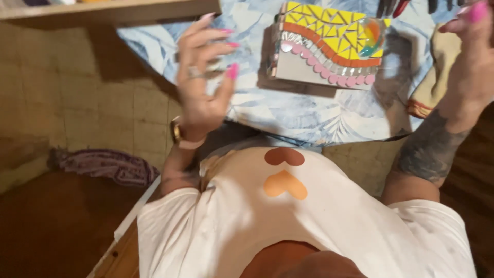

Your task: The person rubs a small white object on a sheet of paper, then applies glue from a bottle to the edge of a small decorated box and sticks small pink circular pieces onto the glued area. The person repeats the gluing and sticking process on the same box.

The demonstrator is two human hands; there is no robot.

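My left hand (203, 77) is raised above the near left part of a table with a pale blue leaf-patterned cloth (288, 110). Its fingers are spread, it wears rings and a wristband, and it holds nothing. My right hand (473, 62) is lifted at the right edge of the view, partly cut off, fingers loose and empty. Between them on the cloth sits a box covered in mosaic tiles (327, 46): yellow triangles, an orange band, mirror pieces and a row of pink rounds. A clear glass piece with coloured swirls (371, 35) rests on its right corner.
A folded beige cloth with a red edge (435, 77) lies right of the box. Dark tool handles (396, 6) show at the table's far edge. A wooden shelf edge (103, 10) crosses the top left. A purple rag (110, 166) lies on the tiled floor.
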